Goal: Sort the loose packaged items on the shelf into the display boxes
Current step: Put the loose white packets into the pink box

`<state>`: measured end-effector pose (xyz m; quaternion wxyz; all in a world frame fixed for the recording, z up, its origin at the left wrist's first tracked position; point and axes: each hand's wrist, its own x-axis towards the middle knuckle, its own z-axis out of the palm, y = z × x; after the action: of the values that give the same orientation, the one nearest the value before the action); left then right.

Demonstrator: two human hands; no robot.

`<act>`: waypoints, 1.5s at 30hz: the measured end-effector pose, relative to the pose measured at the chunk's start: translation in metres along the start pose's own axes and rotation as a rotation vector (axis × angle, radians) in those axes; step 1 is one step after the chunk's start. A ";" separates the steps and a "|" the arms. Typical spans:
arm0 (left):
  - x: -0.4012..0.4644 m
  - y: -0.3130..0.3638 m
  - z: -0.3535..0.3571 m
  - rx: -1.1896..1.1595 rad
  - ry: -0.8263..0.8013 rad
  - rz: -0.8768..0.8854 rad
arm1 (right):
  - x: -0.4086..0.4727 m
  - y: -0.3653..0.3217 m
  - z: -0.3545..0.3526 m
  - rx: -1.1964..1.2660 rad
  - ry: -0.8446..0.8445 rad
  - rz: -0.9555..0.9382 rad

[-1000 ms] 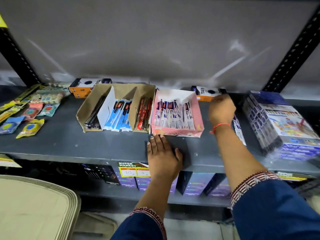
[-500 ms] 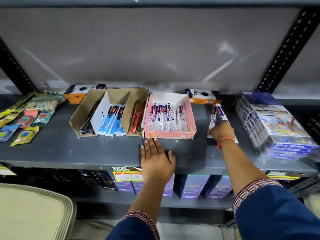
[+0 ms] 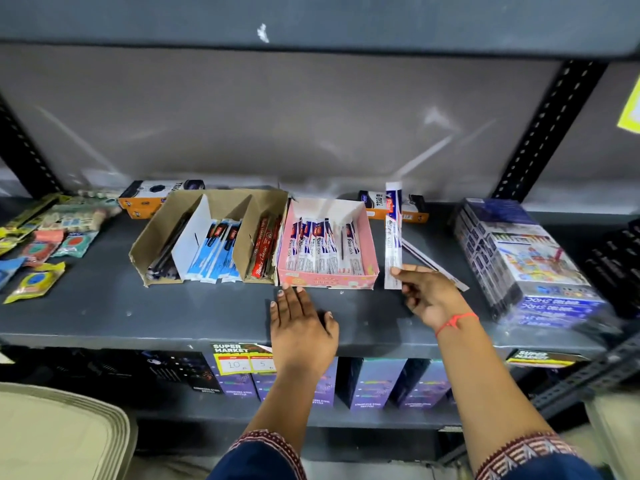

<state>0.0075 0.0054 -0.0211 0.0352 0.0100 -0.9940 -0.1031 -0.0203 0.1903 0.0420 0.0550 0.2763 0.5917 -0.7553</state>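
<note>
Packet [image 3: 393, 237]: long, flat, glossy; pinched by right hand [image 3: 429, 296] fingers
Pink box [image 3: 327, 279]: cardboard, holds matching packets
Left hand [image 3: 300, 327]: open, flat on shelf [image 3: 173, 313]

From my feed: yellow price tags [image 3: 246, 361] on the shelf edge, purple boxes [image 3: 367, 382] on the lower shelf, stacked beige trays [image 3: 62, 434] bottom left, yellow sign [image 3: 631, 112] far right

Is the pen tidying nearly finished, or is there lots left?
Partly. The pink box and brown box already hold packets. The right hand holds one white pen packet upright beside the pink box, not yet in. Another packet still lies loose behind it. The left hand rests flat on the shelf.
</note>
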 end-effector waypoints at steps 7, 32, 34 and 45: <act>0.000 -0.001 -0.001 0.012 -0.004 0.011 | -0.018 -0.001 0.011 -0.037 -0.144 -0.108; -0.002 -0.003 0.000 -0.106 0.032 -0.017 | -0.002 -0.027 0.086 -0.268 -0.064 -0.208; 0.000 -0.003 0.001 -0.145 0.030 -0.008 | 0.010 -0.028 0.098 -0.411 -0.017 -0.236; 0.000 -0.004 0.002 -0.167 0.020 0.043 | 0.041 -0.002 0.130 -1.102 0.088 -0.357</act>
<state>0.0073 0.0015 -0.0237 0.0481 -0.0132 -0.9816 -0.1846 -0.1009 0.0806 0.0429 0.0381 0.1341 0.9367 -0.3212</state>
